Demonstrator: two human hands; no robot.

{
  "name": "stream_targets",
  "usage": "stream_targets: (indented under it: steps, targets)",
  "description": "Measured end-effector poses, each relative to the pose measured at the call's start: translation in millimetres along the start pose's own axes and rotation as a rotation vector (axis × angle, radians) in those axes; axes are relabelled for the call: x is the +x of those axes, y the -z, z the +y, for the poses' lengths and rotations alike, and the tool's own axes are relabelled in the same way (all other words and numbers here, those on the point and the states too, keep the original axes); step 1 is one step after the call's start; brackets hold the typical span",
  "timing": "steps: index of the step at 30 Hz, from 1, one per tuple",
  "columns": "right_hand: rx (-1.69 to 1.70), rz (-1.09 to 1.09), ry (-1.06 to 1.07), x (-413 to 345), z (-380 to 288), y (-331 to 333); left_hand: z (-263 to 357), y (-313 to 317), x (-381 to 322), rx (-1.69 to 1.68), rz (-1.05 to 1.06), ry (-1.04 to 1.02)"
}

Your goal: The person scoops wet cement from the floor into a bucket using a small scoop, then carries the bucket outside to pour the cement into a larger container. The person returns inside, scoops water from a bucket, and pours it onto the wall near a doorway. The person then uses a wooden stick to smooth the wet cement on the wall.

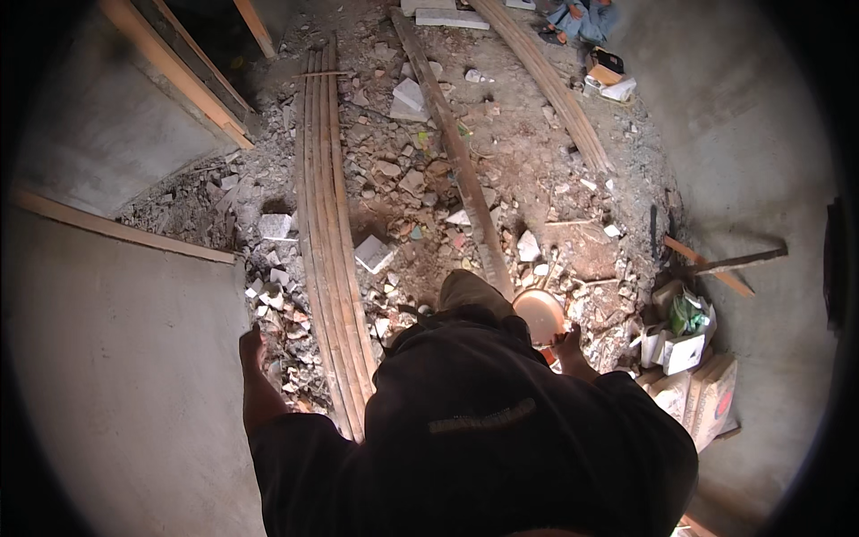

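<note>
At the lower right of centre, my right hand [569,344] grips the near side of a round orange-rimmed container [539,315], perhaps a bucket or pan, with a tan inside. A thin stick or handle [553,268] rises from its far side; whether the two are joined is unclear. My left hand [253,346] hangs by the end of a grey plastered wall [134,349]. Its fingers are mostly hidden, and contact with the wall cannot be made out. Between the hands are my dark shirt [483,429] and one shoe or trouser leg [470,292].
Several long poles [322,201] run along the rubble floor [402,181], left of a wooden beam [456,148]. More poles [557,94] lie far right. A person [582,23] sits beyond. Paper sacks [715,396] and a white box [684,352] stand by the right wall [745,168].
</note>
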State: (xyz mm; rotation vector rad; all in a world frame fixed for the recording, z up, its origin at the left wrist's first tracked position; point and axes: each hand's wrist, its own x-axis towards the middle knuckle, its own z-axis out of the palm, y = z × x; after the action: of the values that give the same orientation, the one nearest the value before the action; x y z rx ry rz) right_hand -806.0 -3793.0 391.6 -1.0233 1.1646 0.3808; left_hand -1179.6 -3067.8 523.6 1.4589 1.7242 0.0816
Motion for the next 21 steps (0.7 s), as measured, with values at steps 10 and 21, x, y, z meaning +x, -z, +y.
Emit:
stream_targets:
  steps: [10, 21]
  targets:
    - [-0.099, 0.038, -0.007, 49, 3, -276, 312, -61, 232, -0.332, -0.273, -0.163]
    - [-0.089, -0.053, -0.014, 64, -24, -600, 427, -77, 458, 0.081, -0.139, -0.259]
